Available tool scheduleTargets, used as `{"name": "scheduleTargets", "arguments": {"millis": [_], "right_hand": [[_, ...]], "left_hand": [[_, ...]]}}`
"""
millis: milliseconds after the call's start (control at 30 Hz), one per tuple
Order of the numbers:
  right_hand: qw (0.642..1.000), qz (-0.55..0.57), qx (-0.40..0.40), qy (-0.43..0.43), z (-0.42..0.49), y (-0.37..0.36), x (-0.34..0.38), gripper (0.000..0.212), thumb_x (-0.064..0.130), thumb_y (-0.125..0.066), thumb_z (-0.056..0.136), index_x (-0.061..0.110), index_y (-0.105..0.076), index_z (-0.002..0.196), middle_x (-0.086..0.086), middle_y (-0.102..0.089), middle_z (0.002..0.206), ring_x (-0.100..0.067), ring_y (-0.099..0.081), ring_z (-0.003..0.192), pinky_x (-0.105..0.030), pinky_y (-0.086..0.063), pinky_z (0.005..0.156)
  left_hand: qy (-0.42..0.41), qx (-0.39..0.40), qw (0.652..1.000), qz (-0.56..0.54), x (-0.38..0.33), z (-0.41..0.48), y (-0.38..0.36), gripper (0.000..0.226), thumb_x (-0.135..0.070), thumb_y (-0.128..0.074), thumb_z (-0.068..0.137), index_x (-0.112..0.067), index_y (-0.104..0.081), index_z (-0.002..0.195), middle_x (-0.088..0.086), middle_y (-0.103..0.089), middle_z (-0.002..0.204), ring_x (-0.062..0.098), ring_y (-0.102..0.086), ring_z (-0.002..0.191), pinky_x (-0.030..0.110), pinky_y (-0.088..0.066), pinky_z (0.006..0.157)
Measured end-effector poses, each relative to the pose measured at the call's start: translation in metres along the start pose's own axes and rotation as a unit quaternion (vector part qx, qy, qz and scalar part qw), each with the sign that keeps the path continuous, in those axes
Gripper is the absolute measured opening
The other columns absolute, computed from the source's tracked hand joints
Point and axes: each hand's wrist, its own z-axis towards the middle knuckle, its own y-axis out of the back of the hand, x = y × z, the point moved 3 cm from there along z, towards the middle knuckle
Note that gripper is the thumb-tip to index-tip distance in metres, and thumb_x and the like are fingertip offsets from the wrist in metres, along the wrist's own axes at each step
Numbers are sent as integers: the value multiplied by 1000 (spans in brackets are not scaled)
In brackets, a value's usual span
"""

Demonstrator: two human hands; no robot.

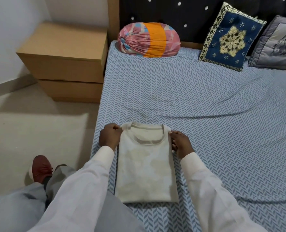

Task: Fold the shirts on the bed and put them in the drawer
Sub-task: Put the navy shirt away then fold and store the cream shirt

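Note:
A cream shirt (147, 166) lies flat on the bed (205, 101) near its front left corner, its sides folded in to a narrow rectangle, collar facing away from me. My left hand (110, 136) pinches the shirt's left shoulder corner. On the other side, my right hand (180, 142) pinches the right shoulder corner. The brown drawer unit (67, 61) stands on the floor left of the bed, both of its drawers closed.
A pink and orange bolster (149, 40) lies at the head of the bed, with a blue patterned cushion (230, 37) and a grey cushion (276, 44) to its right. My red shoe (41, 168) is on the floor left of the bed.

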Motion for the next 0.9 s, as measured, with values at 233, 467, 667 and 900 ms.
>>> {"name": "scheduleTargets", "arguments": {"millis": [233,467,667,900], "right_hand": [[997,-67,-23,16,-1,-5,4,8,15,-69,87,16,-70,80,-9,-64,73,-21,-55,61,-29,-47,57],[987,-127,101,-2,-58,22,-21,21,19,-73,89,13,-52,88,-10,-51,70,-15,-47,51,-24,-37,44],[941,-283,184,-4,-122,62,-72,42,37,-87,72,10,-61,91,-5,-63,71,-16,-56,57,-28,-45,51],[913,-342,166,145,-160,81,-100,39,31,-85,74,26,-60,104,4,-73,87,-14,-69,80,-32,-53,77]], "left_hand": [[9,74,997,36,3,-3,-5,26,-46,-66,84,-21,-64,76,0,-68,84,24,-64,84,30,-46,69],[-1,136,990,42,37,-63,10,37,-43,-74,80,-14,-56,67,14,-67,73,31,-65,75,37,-52,72],[52,354,915,187,70,-124,25,41,-42,-85,70,-10,-60,65,4,-63,57,19,-56,49,24,-44,54],[-25,328,885,328,56,-152,27,38,-33,-81,78,-11,-64,103,7,-66,106,25,-63,98,27,-44,77]]}}
